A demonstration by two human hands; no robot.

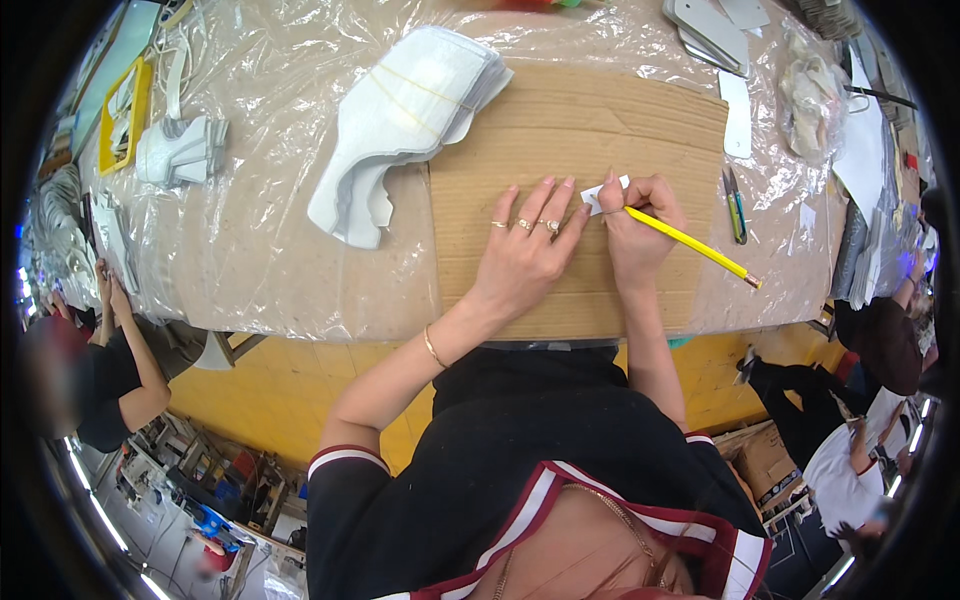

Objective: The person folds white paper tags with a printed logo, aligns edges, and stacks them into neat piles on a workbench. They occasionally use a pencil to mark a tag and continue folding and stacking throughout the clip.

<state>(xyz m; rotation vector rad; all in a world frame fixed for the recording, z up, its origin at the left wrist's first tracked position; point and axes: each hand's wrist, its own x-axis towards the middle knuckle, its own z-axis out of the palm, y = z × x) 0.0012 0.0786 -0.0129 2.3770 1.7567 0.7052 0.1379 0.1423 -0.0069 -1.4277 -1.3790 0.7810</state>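
Wrapped in the fingers of my right hand (643, 245) is a yellow pencil (700, 248), its eraser end pointing right and toward me. The pencil's tip is hidden by the fingers, over a small white slip (592, 198) on a brown cardboard sheet (570, 130). My left hand (527, 252) lies flat on the cardboard, fingers stretched and apart, with rings on several of them. Its thumb side reaches the slip's left edge. Beyond it, a banded stack of white curved cut pieces (400, 115) overlaps the cardboard's left edge.
Thread snips (736, 205) lie right of the cardboard, near a white strip (736, 115) and a plastic bag (812, 100). Left are a smaller bundle of white pieces (182, 150) and a yellow tray (122, 115). Clear plastic covers the table. People work at both sides.
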